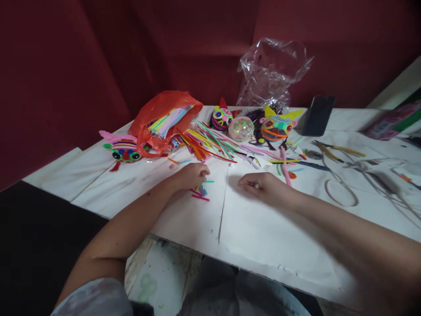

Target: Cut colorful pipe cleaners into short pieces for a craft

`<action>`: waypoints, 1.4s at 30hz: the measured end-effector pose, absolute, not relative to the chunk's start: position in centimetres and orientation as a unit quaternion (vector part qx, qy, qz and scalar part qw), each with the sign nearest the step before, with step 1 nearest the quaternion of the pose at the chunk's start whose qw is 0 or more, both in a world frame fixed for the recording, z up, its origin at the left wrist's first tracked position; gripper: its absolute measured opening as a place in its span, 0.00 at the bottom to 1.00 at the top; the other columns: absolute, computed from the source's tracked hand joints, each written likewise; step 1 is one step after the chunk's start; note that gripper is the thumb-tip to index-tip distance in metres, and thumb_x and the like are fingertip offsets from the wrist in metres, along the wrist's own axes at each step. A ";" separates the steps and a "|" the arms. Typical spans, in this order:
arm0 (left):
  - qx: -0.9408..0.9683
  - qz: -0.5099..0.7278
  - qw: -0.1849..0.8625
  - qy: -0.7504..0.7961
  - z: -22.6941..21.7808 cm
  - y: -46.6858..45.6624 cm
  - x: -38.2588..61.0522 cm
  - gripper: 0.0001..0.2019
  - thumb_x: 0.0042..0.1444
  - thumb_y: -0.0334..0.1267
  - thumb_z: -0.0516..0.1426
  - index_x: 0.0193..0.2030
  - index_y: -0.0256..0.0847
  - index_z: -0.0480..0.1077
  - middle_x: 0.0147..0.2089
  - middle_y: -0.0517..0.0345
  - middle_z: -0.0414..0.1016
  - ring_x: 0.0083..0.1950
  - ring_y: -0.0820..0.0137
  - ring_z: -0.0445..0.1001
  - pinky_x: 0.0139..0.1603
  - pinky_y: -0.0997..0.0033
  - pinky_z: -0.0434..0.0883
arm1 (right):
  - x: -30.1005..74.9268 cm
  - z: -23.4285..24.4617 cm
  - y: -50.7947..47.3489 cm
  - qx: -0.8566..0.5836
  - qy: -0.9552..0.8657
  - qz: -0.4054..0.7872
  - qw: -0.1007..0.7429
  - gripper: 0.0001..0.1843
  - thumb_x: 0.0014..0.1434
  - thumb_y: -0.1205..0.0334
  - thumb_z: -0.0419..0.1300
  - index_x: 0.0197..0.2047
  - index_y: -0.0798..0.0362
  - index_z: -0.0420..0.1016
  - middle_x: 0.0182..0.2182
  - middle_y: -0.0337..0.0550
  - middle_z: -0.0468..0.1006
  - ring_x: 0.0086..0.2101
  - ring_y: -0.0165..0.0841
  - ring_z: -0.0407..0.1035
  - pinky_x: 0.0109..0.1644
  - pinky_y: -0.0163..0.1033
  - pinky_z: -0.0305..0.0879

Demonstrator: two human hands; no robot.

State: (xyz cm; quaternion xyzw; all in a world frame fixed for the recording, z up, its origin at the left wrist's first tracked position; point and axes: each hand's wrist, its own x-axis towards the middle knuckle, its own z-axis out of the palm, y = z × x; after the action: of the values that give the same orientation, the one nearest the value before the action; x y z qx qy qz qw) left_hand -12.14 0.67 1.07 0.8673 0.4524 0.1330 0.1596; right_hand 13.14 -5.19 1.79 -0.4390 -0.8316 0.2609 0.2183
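My left hand (194,175) is closed with curled fingers, low over the white tabletop. Whatever it might hold is hidden. Right beside and under it lies a small pile of cut colored strips (201,191), pink, teal, purple and yellow. My right hand (258,184) rests on a white sheet (263,228), its fingers curled in; I cannot make out anything inside them. Beyond both hands a loose heap of colorful pipe cleaners (210,142) spreads from a red plastic bag (154,112).
Decorated faces stand behind: pink-eared (125,149), red-eared (222,116) and yellow-eared (276,125). Near them are a clear ball with colored bits (241,128), a clear plastic bag (268,74) and a leaning phone (318,116). Pliers (338,151) and a wire loop (340,193) lie right.
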 end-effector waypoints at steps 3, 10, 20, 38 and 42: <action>0.843 0.212 0.135 0.476 1.4 0.8 -12.5 0.12 0.50 0.32 0.49 0.36 0.38 0.73 0.34 0.57 0.75 0.35 0.71 0.70 0.38 0.73 0.65 | 9.7 2.1 -4.2 -0.407 -0.855 0.245 0.210 0.11 0.54 0.67 0.50 0.31 0.54 0.74 0.25 0.40 0.76 0.24 0.27 0.65 0.30 0.32 0.59; 0.791 0.284 0.153 0.520 3.0 0.8 -14.1 0.10 0.49 0.35 0.50 0.29 0.36 0.72 0.26 0.59 0.72 0.30 0.72 0.67 0.32 0.73 0.62 | 4.6 0.8 -2.6 -0.469 -0.867 0.129 0.110 0.08 0.53 0.63 0.54 0.32 0.53 0.74 0.31 0.44 0.77 0.31 0.32 0.69 0.31 0.33 0.56; 0.849 0.112 0.135 0.498 1.8 -0.1 -13.4 0.08 0.45 0.41 0.56 0.23 0.38 0.70 0.24 0.59 0.71 0.27 0.71 0.66 0.27 0.73 0.58 | 4.0 -0.1 -2.1 -0.510 -0.852 0.092 0.083 0.09 0.55 0.64 0.52 0.33 0.54 0.72 0.31 0.44 0.77 0.31 0.32 0.69 0.30 0.33 0.54; 0.792 0.242 0.225 0.514 1.3 1.1 -13.9 0.09 0.46 0.33 0.53 0.32 0.36 0.74 0.28 0.58 0.74 0.30 0.72 0.69 0.32 0.74 0.65 | 5.4 -1.0 -1.7 -0.500 -0.838 0.110 0.191 0.11 0.54 0.69 0.51 0.36 0.54 0.74 0.35 0.46 0.78 0.35 0.33 0.70 0.38 0.34 0.61; 0.817 0.205 0.219 0.493 1.1 1.0 -13.7 0.09 0.45 0.33 0.53 0.31 0.36 0.74 0.28 0.58 0.74 0.29 0.71 0.70 0.31 0.73 0.65 | 5.8 -0.6 -1.3 -0.507 -0.819 0.143 0.225 0.11 0.52 0.70 0.51 0.34 0.55 0.74 0.32 0.44 0.78 0.32 0.32 0.69 0.37 0.34 0.61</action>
State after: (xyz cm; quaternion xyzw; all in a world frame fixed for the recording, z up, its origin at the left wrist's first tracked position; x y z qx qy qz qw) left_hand -13.72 1.03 1.06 0.8166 0.4930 0.2051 0.2192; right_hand 5.77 -1.30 -0.63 -0.5074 -0.8193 0.1434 0.2251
